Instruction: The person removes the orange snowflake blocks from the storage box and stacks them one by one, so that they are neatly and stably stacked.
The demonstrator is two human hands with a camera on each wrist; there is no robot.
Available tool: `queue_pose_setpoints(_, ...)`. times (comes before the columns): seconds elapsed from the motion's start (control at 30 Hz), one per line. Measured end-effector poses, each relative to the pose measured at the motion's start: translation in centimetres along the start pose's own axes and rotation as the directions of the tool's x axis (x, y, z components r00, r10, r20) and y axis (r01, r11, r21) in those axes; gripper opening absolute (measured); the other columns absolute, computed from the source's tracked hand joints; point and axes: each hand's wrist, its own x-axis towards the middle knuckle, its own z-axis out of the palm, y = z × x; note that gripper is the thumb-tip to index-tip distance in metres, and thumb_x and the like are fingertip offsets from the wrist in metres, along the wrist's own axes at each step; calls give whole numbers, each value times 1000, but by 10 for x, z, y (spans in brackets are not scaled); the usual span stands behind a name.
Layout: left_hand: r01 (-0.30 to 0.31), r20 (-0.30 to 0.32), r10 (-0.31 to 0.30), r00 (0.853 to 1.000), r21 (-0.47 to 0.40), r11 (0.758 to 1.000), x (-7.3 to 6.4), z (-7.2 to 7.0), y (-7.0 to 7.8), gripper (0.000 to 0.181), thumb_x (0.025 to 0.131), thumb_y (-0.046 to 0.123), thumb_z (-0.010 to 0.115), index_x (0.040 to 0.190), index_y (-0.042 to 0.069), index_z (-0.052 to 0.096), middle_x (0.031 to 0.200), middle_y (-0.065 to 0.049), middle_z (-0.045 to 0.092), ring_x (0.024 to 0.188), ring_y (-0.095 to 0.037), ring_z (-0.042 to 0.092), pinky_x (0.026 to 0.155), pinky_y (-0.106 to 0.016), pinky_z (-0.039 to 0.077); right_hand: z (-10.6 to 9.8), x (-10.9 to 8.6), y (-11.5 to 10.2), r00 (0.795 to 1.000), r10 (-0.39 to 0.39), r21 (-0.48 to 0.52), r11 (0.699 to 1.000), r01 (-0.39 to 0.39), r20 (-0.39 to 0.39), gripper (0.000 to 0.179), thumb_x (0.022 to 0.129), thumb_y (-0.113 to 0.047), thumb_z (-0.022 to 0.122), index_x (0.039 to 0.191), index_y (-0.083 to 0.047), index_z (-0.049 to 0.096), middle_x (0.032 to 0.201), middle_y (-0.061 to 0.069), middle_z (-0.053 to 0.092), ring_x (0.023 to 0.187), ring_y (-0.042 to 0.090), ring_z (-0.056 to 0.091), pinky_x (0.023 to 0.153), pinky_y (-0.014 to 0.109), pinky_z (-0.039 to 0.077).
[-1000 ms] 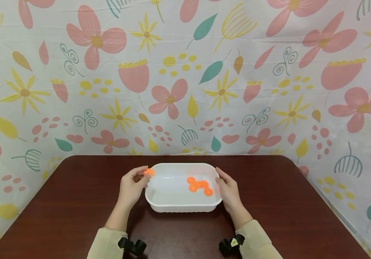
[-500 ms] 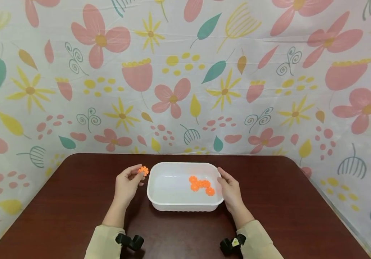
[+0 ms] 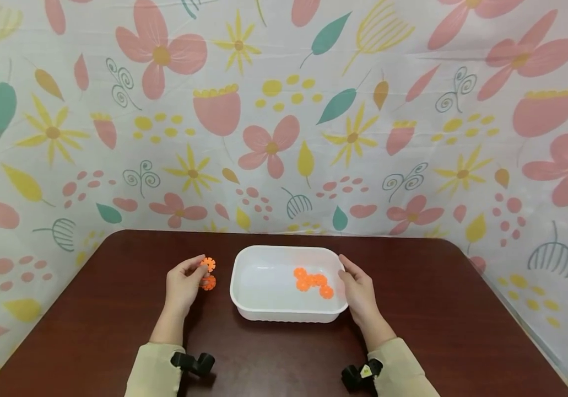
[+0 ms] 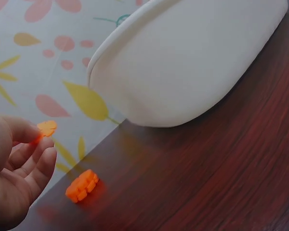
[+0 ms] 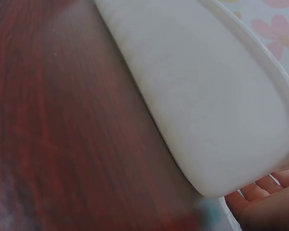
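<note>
Between thumb and fingers, my left hand (image 3: 180,288) pinches an orange snowflake-shaped building disc (image 3: 208,264), raised above the table left of a white plastic tub. A small stack of like orange discs (image 4: 82,186) lies on the table just below this hand. The white tub (image 3: 284,316) sits in the middle, with several orange discs (image 3: 313,280) grouped in its right half. My right hand (image 3: 361,295) grips the tub's right end, its thumb over the rim; in the right wrist view the fingers (image 5: 260,192) are partly hidden behind the wall.
The dark red-brown wooden table (image 3: 452,309) reaches back to a white cloth (image 3: 284,110) printed with flowers and leaves. Each wrist wears a black camera mount, such as the left mount (image 3: 193,364).
My left hand has moved left, away from the tub's left rim, carrying the disc. The stack on the table now shows beside it. My right hand stays on the tub.
</note>
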Motion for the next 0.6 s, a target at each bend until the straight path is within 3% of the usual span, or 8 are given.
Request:
queue_pose_setpoints(0.37,74,36,-75,997,13,997,4,-5,-9,33,94,10,56,126,2,58,99,-10,60,74,-9,62,65,-22,56,0,0,-2,1000,12,-16,1000,-12,-4,45,98,-12,43,143,-11,42,150,9,37,134,21,37,103,28,37)
queue_pose_setpoints(0.6,127,48,-129,990,50,991,6,-7,-12,33,95,10,53,127,0,57,96,-13,63,69,-7,62,63,-20,55,1,1,-1,1000,3,-2,1000,-3,-3,45,98,-11,43,143,-9,42,150,9,37,133,21,39,99,22,39)
